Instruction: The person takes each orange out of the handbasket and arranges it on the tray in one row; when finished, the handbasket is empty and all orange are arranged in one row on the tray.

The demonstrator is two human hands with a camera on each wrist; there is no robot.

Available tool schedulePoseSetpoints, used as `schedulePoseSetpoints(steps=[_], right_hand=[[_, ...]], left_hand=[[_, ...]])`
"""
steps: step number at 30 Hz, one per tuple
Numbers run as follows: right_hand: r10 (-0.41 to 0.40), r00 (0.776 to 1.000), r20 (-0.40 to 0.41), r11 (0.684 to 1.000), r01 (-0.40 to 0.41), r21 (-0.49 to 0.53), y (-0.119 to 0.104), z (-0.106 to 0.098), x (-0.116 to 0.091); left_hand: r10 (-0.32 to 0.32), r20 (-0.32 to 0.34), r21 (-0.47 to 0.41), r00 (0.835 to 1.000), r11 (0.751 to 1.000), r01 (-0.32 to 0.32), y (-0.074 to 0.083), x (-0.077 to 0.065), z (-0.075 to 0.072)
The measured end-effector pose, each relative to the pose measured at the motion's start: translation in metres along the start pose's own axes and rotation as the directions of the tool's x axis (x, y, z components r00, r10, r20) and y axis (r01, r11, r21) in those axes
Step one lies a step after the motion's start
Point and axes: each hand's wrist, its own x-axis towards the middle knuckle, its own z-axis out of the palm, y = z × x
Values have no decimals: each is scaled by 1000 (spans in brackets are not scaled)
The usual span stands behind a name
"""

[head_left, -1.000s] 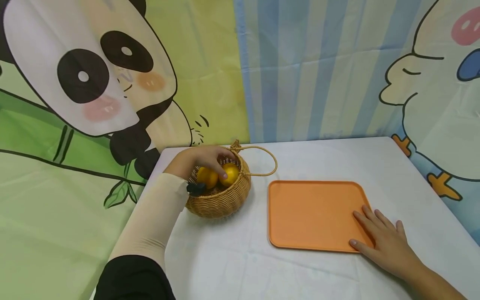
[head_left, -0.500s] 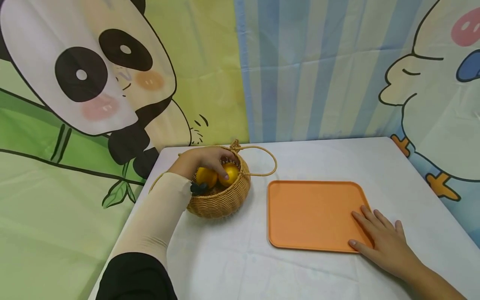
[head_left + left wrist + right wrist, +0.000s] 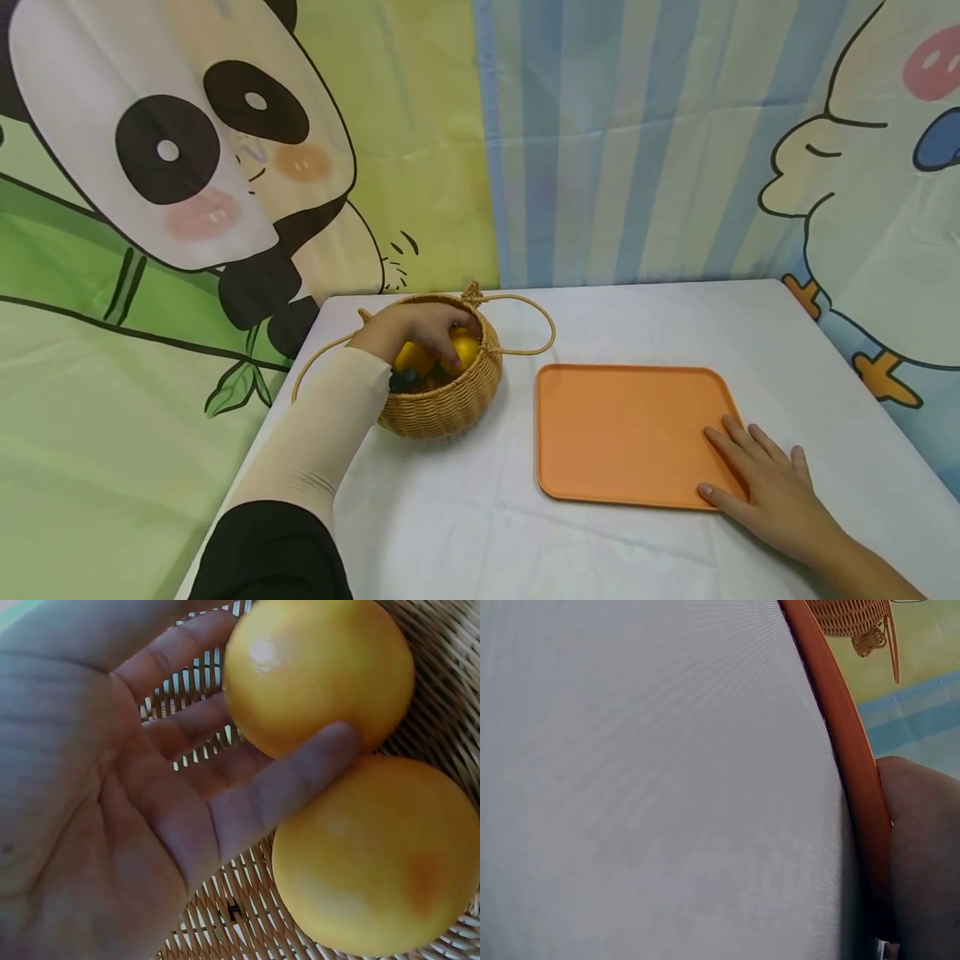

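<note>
Inside the round wicker basket (image 3: 442,414), my left hand (image 3: 423,323) reaches down from the left. Its fingers curl behind a yellow-orange orange (image 3: 319,671), and the thumb lies along the near side of that fruit. A second orange (image 3: 375,859) sits against it, just below the thumb. Part of the fingers is hidden behind the held fruit. On the right, my right hand (image 3: 780,492) rests with spread fingers on the right rim of a flat orange tray (image 3: 622,433). The right wrist view shows the tray's edge (image 3: 847,735) close by the thumb.
A white cloth (image 3: 450,533) covers the table. The basket's loop handles (image 3: 551,325) stick out to both sides, the left one beside my forearm. A black wrist device (image 3: 403,381) sits at the basket rim. Printed curtains (image 3: 570,142) hang behind the table.
My left hand has shifted slightly right and deeper into the basket, closing around the right-hand orange. The right hand and tray have stayed in place.
</note>
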Motion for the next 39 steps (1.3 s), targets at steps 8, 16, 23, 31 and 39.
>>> schedulePoseSetpoints(steps=[8,16,23,31,39], right_hand=[[11,1000,0,1000,-11,-3,-1,0,0],[10,1000,-1,1000,-10,4,-2,1,0],[14,1000,1,1000,-14,1,-3,0,0],[12,1000,1,1000,-12,-2,-3,0,0],[5,1000,-6,1000,-5,0,-1,1,-1]], left_hand=[[-14,-34,76,999,997,17,1,9,9],[-26,-52,86,998,996,31,1,9,11],[-30,-44,85,999,996,34,-1,11,12],[-20,-37,131,999,991,25,1,15,13],[2,-42,88,999,996,2,-1,12,12]])
